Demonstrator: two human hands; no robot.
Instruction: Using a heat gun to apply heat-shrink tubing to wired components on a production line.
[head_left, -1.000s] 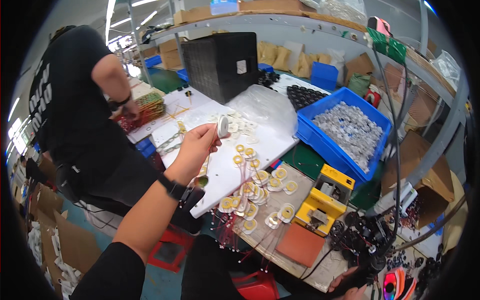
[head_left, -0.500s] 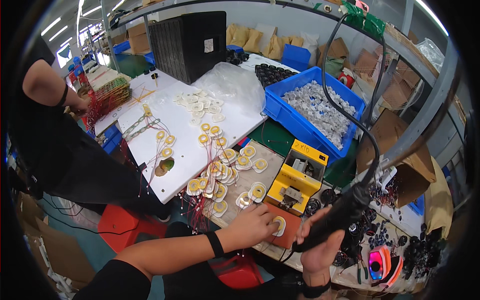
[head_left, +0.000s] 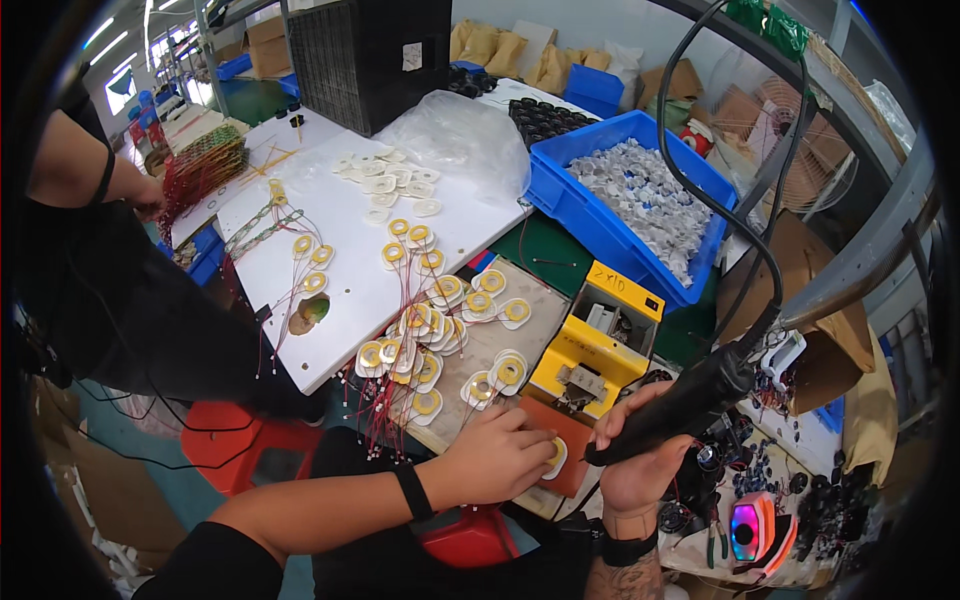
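My right hand (head_left: 640,475) is wrapped around a black corded electric screwdriver (head_left: 680,412), whose tip end slants down to the left. Its cable rises toward the overhead frame. My left hand (head_left: 505,458) is closed, with its fingertips on the left edge of a white piece with a yellow ring (head_left: 556,459). That piece lies on a reddish-brown pad (head_left: 566,480), partly hidden by the fingers. Just beyond the pad stands a yellow machine (head_left: 590,350) with an open top. More ringed white pieces (head_left: 427,403) with thin red wires are heaped left of it.
A blue bin (head_left: 640,130) of small whitish parts stands behind the machine. Plain white pieces (head_left: 385,180) and a clear plastic bag (head_left: 460,145) lie on the white board (head_left: 360,290). Pliers (head_left: 716,535) and a lit coloured device (head_left: 750,528) are at right. Another person's arm (head_left: 95,170) is at left.
The view has shifted a little. The screwdriver's tip end is slightly higher and nearer the ringed piece, and my right hand grips it more fully. My left hand stays at the piece.
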